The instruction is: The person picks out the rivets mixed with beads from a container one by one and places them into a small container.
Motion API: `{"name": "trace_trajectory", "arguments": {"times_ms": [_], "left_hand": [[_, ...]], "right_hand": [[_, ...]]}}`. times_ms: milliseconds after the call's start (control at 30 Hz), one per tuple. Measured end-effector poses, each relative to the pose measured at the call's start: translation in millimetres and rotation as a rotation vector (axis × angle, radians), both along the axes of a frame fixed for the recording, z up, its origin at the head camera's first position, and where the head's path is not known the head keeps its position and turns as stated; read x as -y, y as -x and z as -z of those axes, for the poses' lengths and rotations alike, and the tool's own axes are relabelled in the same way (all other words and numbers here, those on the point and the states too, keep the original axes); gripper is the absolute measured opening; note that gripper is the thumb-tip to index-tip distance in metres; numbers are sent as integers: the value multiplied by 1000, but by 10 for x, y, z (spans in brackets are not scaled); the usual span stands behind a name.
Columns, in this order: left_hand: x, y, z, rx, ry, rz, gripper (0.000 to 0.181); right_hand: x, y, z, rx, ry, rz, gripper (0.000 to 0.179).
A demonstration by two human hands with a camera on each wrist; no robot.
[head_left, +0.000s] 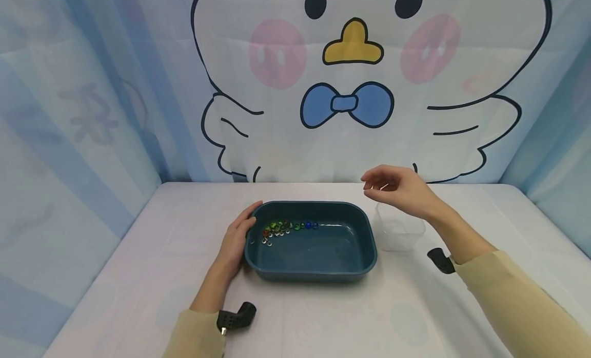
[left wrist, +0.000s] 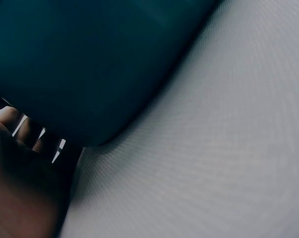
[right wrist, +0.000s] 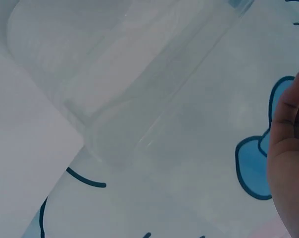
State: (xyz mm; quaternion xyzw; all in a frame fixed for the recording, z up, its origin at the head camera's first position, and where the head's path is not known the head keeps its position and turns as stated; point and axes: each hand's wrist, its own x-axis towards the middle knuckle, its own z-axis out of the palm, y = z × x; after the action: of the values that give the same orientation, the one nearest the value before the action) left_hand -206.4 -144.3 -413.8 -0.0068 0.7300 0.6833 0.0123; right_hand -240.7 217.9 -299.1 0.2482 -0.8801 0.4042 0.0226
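Observation:
A dark teal rectangular tub (head_left: 318, 273) stands on the table. Inside, at its back left, lie several small glass marbles (head_left: 308, 225) in green, blue and orange, with shiny pale beads (head_left: 275, 235) beside them. My left hand (head_left: 235, 245) holds the tub's left side, thumb at the rim; its fingers show along the outer wall (left wrist: 90, 99) in the left wrist view. My right hand (head_left: 401, 190) is raised over a clear plastic box (head_left: 399, 235) to the tub's right. Its fingers are loosely bent, thumb and forefinger apart with nothing visible between them.
A white cloth covers the table (head_left: 323, 322). Behind it hangs a curtain (head_left: 286, 142) with a cartoon bird and a blue bow tie. Pale blue curtains (head_left: 69, 168) hang at both sides. Each wrist wears a black camera mount (head_left: 237, 317).

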Motion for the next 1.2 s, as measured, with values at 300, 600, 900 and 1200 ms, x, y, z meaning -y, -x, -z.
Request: {"name": "trace_trajectory", "arguments": {"times_ms": [300,600,900,1200], "left_hand": [[-6,-13,4,4,-13,10,47],[0,-10,-1,0,-3,2,47],[-4,-9,-6,3,1,7,47],[-16,-12,-19,13,3,1,47]], "right_hand": [[166,55,-8,-10,41,-52,27],[353,138,-59,-24,59,-97,26],[530,166,-85,-25,84,-143,28],[671,190,-86,-37,92,-172,28]]}}
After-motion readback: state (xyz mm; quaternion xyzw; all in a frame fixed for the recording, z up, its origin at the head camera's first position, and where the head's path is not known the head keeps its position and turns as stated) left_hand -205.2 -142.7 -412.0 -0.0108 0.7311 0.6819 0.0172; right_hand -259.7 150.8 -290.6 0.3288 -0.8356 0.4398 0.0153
